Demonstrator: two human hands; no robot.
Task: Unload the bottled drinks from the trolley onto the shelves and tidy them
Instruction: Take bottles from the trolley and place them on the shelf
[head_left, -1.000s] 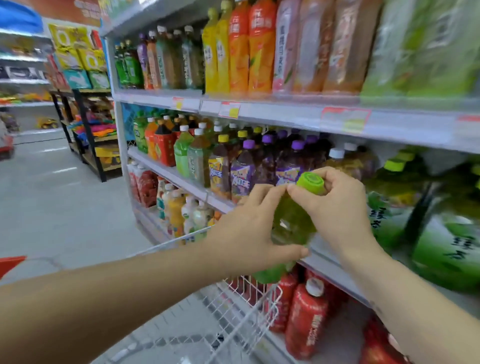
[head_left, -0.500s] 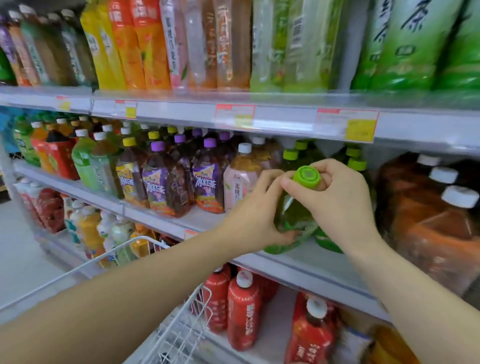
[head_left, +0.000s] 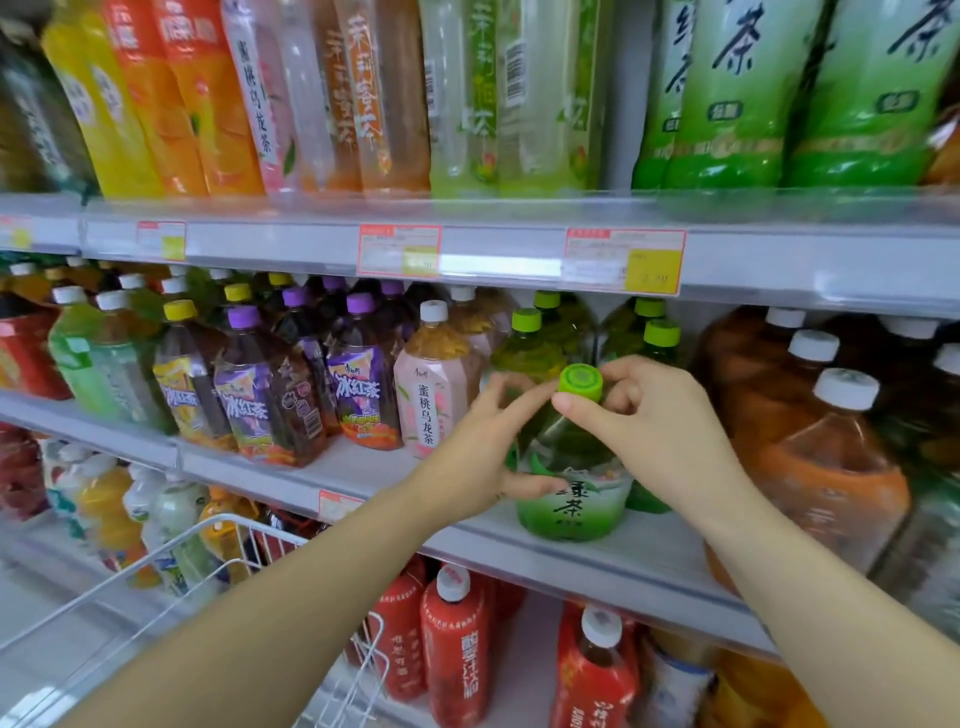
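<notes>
A green tea bottle (head_left: 571, 499) with a lime cap stands upright near the front edge of the middle shelf (head_left: 597, 561). My right hand (head_left: 660, 431) pinches its cap and neck from the right. My left hand (head_left: 483, 457) wraps round the bottle's left side, thumb under the label. More green-capped tea bottles (head_left: 527, 348) stand right behind it. The white wire trolley (head_left: 208, 551) sits at the lower left, under my left forearm.
A pink peach oolong bottle (head_left: 428, 384) and purple-capped iced tea bottles (head_left: 363, 374) stand left of the green tea. Large brown tea jugs (head_left: 826, 441) crowd the right. Red bottles (head_left: 457, 639) fill the shelf below; tall bottles line the top shelf above.
The view has moved closer to the shelf. Both hands carried the green tea bottle forward and down; it now stands on the middle shelf in front of the matching bottles.
</notes>
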